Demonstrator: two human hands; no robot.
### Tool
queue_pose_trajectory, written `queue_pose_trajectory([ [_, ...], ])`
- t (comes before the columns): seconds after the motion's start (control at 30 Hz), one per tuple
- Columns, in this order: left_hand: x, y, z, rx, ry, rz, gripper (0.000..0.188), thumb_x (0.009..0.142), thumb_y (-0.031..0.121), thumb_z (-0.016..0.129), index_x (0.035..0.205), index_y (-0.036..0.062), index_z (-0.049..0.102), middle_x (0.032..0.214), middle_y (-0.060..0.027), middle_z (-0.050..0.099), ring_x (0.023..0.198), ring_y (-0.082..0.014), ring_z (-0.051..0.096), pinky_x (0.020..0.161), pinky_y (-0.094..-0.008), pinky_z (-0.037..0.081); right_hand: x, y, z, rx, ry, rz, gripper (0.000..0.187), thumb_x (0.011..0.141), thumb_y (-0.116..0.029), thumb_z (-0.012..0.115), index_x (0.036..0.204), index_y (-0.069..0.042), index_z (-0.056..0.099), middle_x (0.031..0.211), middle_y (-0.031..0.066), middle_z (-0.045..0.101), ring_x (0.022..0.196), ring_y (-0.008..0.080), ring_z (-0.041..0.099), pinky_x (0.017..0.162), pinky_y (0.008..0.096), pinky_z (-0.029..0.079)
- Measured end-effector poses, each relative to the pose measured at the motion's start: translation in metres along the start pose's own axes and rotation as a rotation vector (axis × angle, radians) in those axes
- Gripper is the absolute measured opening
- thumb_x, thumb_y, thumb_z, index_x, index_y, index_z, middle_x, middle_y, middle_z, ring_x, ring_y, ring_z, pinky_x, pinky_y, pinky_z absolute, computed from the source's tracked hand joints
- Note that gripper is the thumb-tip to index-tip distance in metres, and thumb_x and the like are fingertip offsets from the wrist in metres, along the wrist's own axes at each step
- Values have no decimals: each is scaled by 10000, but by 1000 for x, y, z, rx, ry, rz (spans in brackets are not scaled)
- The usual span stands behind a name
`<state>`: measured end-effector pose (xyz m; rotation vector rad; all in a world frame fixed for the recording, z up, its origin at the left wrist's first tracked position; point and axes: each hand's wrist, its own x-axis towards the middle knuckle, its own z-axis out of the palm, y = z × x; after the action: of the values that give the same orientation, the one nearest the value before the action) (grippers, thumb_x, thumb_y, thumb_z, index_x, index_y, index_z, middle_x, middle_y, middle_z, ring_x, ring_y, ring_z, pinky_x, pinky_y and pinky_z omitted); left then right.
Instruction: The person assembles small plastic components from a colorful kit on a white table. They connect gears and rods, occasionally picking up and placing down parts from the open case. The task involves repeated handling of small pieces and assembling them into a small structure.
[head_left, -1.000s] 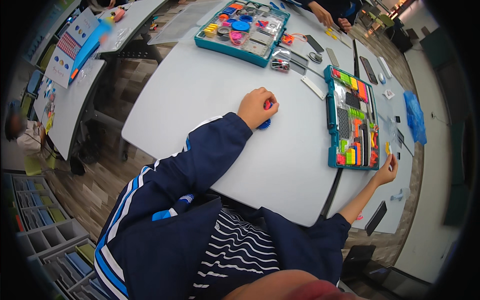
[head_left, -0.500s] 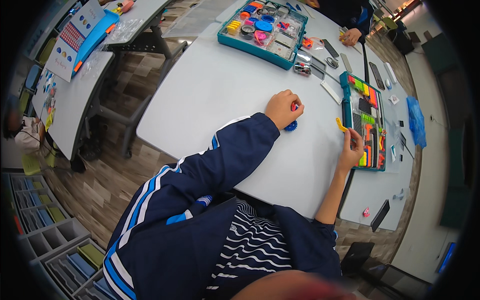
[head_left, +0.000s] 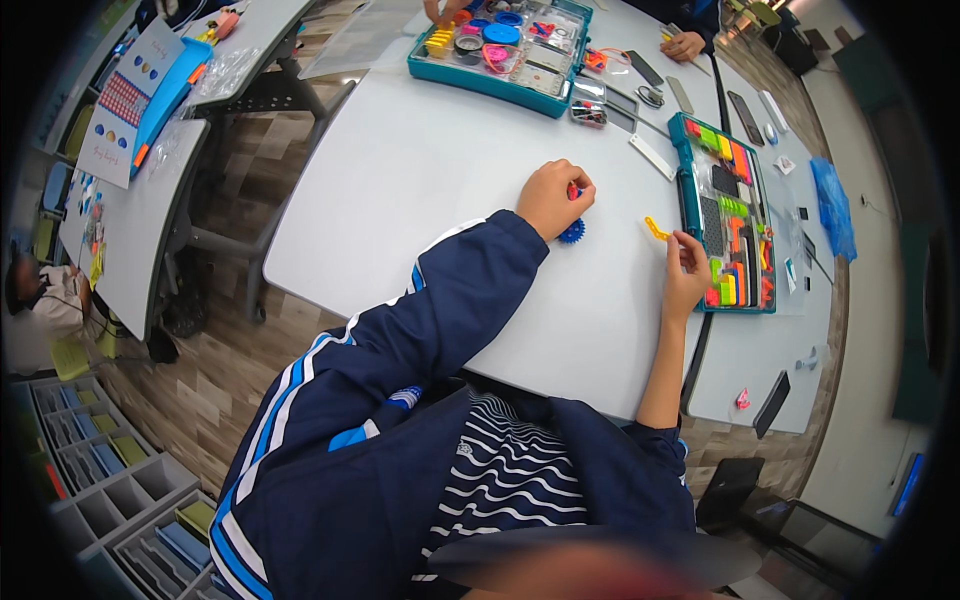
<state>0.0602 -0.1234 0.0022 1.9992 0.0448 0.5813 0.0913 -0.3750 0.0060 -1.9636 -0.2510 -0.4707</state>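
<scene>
My left hand point(head_left: 553, 202) is closed over the white table, its fingers around a small red piece point(head_left: 574, 190). A blue toothed gear point(head_left: 573, 232) shows just below those fingers; whether it is joined to the red piece is hidden by the hand. Farther right, my right hand point(head_left: 687, 272) pinches one end of a yellow angled beam point(head_left: 656, 228) with holes, whose free end points up and left. That hand is beside the left edge of a teal parts case point(head_left: 686, 200) filled with colourful blocks.
A second teal case point(head_left: 490, 92) of wheels and parts stands at the far side, another person's hand point(head_left: 438, 10) above it. Another hand point(head_left: 683, 46) rests at the far right. Nearby lie a small clear box point(head_left: 589, 113), a white strip point(head_left: 652, 157) and a blue plastic bag point(head_left: 832, 208).
My right hand has brought the yellow beam leftward, off the case's edge and toward my left hand. Another person's hand has appeared over the far case. The whole view has shifted slightly.
</scene>
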Motion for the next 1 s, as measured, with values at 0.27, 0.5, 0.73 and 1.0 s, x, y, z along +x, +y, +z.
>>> queue_pose_trajectory([
  [0.27,3,-13,7,-63,33,36,143,837,184,695,803,45,693,821,-118,637,821,-300,616,748,-400,490,2,0,-3,-51,32,-81,99,874,-77,728,964,-37,734,855,13,703,644,72,550,626,235,446],
  [0.5,5,-16,3,37,-48,41,185,905,180,687,900,-1,721,919,-107,713,844,-203,654,802,-310,497,1,-5,-6,2,29,-110,106,842,-57,740,946,-34,734,852,32,707,596,67,555,551,222,427],
  [0.73,4,-5,3,82,-94,-6,216,930,219,658,876,25,735,893,-70,702,855,-178,617,807,-295,470,0,-16,-5,10,-27,-134,99,829,-58,740,928,-49,735,846,20,710,582,66,549,537,222,430],
  [1.0,4,-7,6,51,-64,7,188,911,221,664,841,64,739,845,-51,692,829,-204,593,776,-328,470,1,-22,-8,15,-7,-192,90,833,-58,733,923,-50,731,845,24,708,567,75,549,517,225,423],
])
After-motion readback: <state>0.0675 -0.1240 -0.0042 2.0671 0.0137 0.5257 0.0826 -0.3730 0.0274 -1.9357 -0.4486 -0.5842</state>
